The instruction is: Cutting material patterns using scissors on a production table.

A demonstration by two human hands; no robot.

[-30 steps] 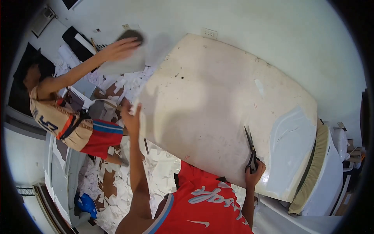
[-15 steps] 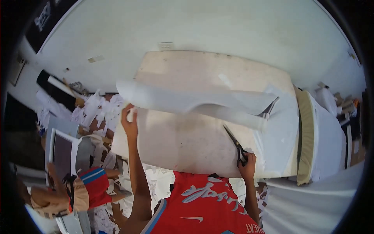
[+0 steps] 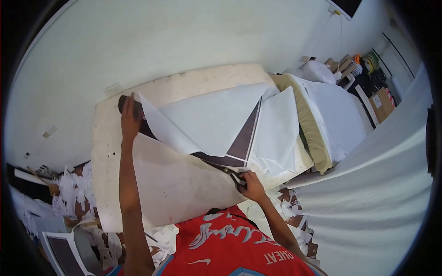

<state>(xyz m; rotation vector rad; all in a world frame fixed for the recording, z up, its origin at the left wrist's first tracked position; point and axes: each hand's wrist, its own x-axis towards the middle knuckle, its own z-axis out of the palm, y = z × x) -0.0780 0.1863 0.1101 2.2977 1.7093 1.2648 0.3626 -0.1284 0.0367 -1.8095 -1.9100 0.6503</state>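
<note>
A large sheet (image 3: 202, 119), white on one face and dark brown with pale stripes on the other, lies partly folded over on a worn cream table (image 3: 184, 188). My left hand (image 3: 131, 119) rests on the sheet's dark, curled far-left end, its fingers stretched out over it. Near the table's front edge, my right hand (image 3: 252, 186) grips black-handled scissors (image 3: 237, 179). Their blades point left along the sheet's near dark edge; whether they are parted cannot be made out. More white sheet material (image 3: 278, 133) lies to the right of the fold.
A khaki cushion-like pad (image 3: 306, 124) stands against the table's right end, beside a white-covered stack (image 3: 331, 115). Cardboard boxes (image 3: 382, 105) are at the far right. White scraps (image 3: 73, 198) litter the floor at left, near a grey appliance (image 3: 64, 248). A white curtain (image 3: 363, 188) hangs at right.
The sheet, blurred and lifted before, now lies folded with its dark face partly showing. My left hand has come onto its curled end. The scissors have moved to its near edge. The view has turned right.
</note>
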